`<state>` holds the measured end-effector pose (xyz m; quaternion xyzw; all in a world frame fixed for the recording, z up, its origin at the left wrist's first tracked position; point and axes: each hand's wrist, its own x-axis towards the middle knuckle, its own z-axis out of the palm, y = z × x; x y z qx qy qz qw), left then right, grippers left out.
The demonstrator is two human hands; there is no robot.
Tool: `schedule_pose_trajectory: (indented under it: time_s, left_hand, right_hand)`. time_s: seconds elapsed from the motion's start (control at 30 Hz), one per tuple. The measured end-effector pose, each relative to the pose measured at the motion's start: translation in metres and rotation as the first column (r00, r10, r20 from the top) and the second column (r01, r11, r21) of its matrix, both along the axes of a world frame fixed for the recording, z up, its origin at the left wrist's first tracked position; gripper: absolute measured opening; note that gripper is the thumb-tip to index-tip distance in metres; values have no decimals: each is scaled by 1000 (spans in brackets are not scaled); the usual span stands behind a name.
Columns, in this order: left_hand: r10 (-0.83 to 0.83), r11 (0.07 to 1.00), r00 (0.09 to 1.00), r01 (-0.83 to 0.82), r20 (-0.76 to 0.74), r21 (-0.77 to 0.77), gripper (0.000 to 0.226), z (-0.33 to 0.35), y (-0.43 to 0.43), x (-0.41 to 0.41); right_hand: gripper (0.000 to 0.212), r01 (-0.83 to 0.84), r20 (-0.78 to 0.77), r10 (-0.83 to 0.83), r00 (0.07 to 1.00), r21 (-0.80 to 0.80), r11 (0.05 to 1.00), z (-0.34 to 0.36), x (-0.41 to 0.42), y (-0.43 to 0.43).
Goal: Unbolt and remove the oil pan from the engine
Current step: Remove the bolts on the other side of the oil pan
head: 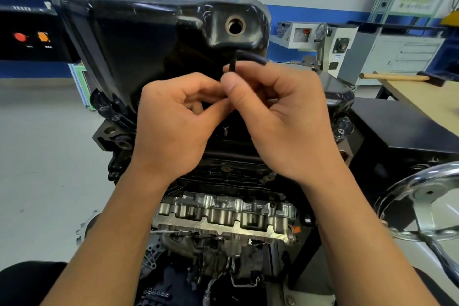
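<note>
The black oil pan (pixel 149 40) sits on top of the upturned engine (pixel 223 216), its open drain hole (pixel 235 25) facing me. A black L-shaped hex key (pixel 234 62) stands upright in front of the pan, its short arm pointing right. My right hand (pixel 280 117) pinches the key's shaft between thumb and fingers. My left hand (pixel 173 119) meets it from the left, fingertips pinching the same shaft lower down. The key's lower tip is hidden behind my fingers. A small bolt (pixel 225 129) shows on the pan flange just below my hands.
A chrome handwheel (pixel 422 206) of the engine stand is at the lower right. A wooden workbench (pixel 427 97) with a hammer (pixel 402 77) is at the right. A black panel with red and orange buttons (pixel 29 37) stands at the left, grey floor below it.
</note>
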<state>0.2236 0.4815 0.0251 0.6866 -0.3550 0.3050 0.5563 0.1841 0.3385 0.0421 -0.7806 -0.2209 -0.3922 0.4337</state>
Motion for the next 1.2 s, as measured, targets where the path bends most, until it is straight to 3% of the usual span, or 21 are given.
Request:
schedule_pose_trajectory:
  time_s: [0.17,0.23,0.37,0.47,0.57,0.77,0.87,1.03,1.2]
  left_hand:
    - [54,998,999,-54,-6,-40,16,-3,-7,-1]
    - [28,999,1000,-29,-14,-27,13,-3,-7,-1]
    - [-148,976,987,156,-62,152,17,-3,4,4]
    - [-154,963,983,171,-95,210,16,-3,9,7]
    - [-101,981,992,111,-71,158,12,-2,7,6]
    - [10,999,999,-9,-31,52,8,-4,-4,0]
    - [-23,999,998,25,-56,32,8,-3,-4,0]
    - [-183,970,980,192,-71,149,14,-1,7,4]
    - [-61,996,997,64,-43,63,8,-1,5,3]
  right_hand:
    - [9,30,43,-36,998,121,992,0,-1,1]
    - [7,10,37,-13,999,82,997,1,-1,1]
    - [15,10,-1,-10,1000,-86,996,3,-1,-1]
    - [17,25,-16,-27,1000,-141,990,4,-2,-3]
    - [20,46,-8,-47,999,-110,993,4,-3,-2]
    - [13,73,47,-79,996,120,990,2,-5,3]
    - [14,46,37,-50,998,111,993,3,-4,2]
    - [17,-34,-45,34,998,-13,999,3,-3,-2]
    - [11,-47,-30,48,998,39,998,2,-2,2]
